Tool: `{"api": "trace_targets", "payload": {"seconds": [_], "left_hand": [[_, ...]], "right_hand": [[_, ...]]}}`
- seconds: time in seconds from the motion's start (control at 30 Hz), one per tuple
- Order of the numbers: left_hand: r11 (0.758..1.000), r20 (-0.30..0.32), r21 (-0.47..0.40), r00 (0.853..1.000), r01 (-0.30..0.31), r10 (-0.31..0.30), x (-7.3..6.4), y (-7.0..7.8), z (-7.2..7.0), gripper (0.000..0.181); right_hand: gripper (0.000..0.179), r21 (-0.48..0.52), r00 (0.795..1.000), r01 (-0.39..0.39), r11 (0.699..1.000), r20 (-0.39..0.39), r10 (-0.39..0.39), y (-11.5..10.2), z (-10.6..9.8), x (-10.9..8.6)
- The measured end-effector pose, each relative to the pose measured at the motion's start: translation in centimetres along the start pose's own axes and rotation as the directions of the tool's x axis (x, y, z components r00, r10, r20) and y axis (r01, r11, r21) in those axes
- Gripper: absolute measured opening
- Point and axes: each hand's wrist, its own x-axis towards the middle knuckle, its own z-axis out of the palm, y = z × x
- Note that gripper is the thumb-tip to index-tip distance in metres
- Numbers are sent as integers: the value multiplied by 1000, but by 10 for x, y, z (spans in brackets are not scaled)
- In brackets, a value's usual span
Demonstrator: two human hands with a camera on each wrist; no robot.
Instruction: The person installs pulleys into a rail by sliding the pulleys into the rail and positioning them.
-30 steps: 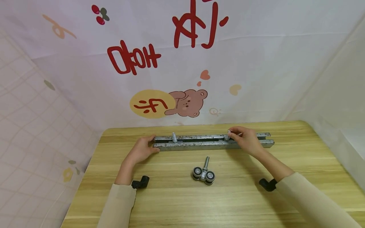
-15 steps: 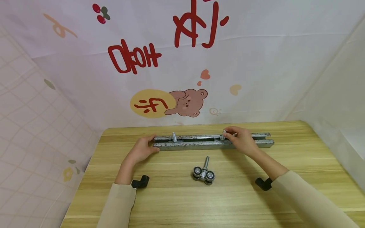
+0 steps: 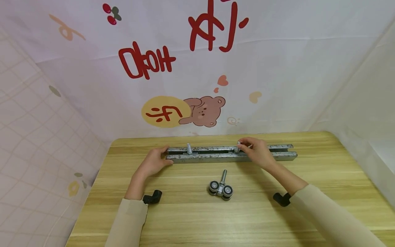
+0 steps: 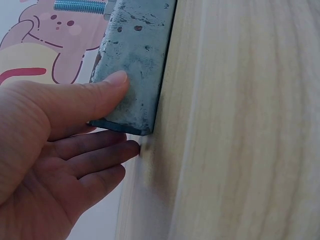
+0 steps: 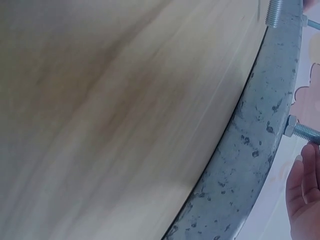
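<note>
A scuffed grey metal channel rail (image 3: 213, 158) lies along the back of the table, slot upward. My left hand (image 3: 154, 162) grips its left end, with the thumb on the front face in the left wrist view. The fingers (image 4: 102, 152) reach past the end. From the slot rise two threaded bolts; the left bolt (image 3: 189, 149) stands untouched. My right hand (image 3: 259, 153) pinches the right bolt (image 3: 237, 147) near its top; a nut (image 5: 291, 125) shows at its base. Whatever carries the bolts is mostly hidden inside the rail. A roller trolley (image 3: 220, 189) with a bolt lies in front.
The wood-grain table (image 3: 191, 223) meets a white printed backdrop (image 3: 277, 68) just behind the rail. Light cloth walls rise at left and right. A black piece (image 3: 152, 197) sits by the left sleeve, and another black piece (image 3: 281, 199) by the right sleeve.
My right hand has slid the right bolt leftward along the slot, toward the left bolt. The left hand, the rail and the loose roller trolley stay in place.
</note>
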Motion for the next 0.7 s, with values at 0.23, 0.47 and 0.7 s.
{"api": "trace_targets", "payload": {"seconds": [0.23, 0.47, 0.7], "left_hand": [[1000, -3, 3, 1000, 1, -1, 1, 1, 0, 75], [1000, -3, 3, 1000, 12, -12, 1, 1, -1, 75], [1000, 1, -6, 1000, 19, -19, 1, 1, -2, 76]], "right_hand": [[19, -4, 1000, 21, 1000, -2, -21, -1, 4, 3], [18, 18, 999, 33, 999, -1, -33, -4, 9, 5], [21, 23, 1000, 30, 999, 8, -30, -10, 12, 6]]}}
